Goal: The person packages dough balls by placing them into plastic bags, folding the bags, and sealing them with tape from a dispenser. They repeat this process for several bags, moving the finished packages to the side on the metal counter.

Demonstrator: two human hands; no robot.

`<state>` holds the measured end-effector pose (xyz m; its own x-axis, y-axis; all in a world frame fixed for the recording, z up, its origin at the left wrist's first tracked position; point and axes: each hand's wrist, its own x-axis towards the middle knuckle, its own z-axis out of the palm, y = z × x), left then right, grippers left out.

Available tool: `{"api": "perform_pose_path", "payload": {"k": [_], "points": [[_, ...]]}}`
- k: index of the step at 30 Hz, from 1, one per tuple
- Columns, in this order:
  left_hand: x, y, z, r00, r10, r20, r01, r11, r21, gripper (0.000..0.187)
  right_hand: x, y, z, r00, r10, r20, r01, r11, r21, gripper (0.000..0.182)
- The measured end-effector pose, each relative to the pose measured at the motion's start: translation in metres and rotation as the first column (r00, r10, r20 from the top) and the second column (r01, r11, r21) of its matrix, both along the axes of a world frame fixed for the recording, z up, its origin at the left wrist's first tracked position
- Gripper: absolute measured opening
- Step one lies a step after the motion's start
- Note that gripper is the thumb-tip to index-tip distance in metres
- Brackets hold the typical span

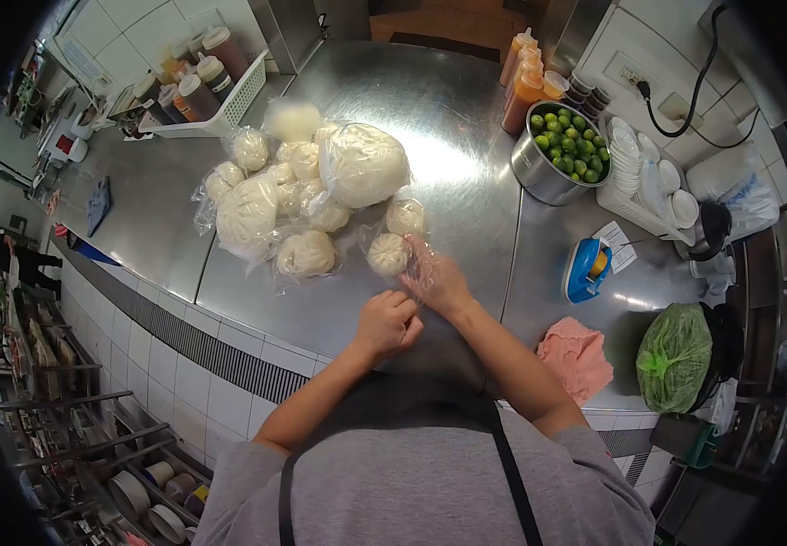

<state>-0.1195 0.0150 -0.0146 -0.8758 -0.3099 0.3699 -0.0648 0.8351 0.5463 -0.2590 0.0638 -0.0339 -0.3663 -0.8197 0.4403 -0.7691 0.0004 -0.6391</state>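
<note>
My right hand (pixel 437 280) has its fingers curled round the near edge of a small clear plastic bag of white food (pixel 389 254), which rests on the steel counter (pixel 452 223). Just to its left, my left hand (pixel 388 326) is closed with the knuckles up; what its fingers hold, if anything, is hidden. A second small white bag (pixel 405 217) touches the far side of the first. Further left lies a pile of similar bags, among them a large bag (pixel 362 164), another large bag (pixel 248 215) and a small one (pixel 306 255) nearest the counter's front.
At the back left stands a white basket (pixel 229 114) of sauce bottles. On the right are a steel pot (pixel 539 173) of green limes, orange squeeze bottles (pixel 522 77), a blue object (pixel 583 273), a pink cloth (pixel 575 358) and a green plastic bag (pixel 675 359).
</note>
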Motion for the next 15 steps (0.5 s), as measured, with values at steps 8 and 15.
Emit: {"api": "perform_pose_path", "payload": {"k": [8, 15], "points": [[-0.014, -0.009, -0.004, 0.993, 0.113, -0.025, -0.116, 0.967, -0.225, 0.024, -0.004, -0.015, 0.001, 0.984, 0.102, -0.148, -0.064, 0.968, 0.241, 0.064], [-0.024, 0.018, 0.060, 0.966, -0.170, -0.193, 0.132, 0.972, -0.196, 0.021, 0.024, 0.031, 0.016, 0.991, -0.137, -0.005, 0.135, 0.985, -0.107, 0.064]]}}
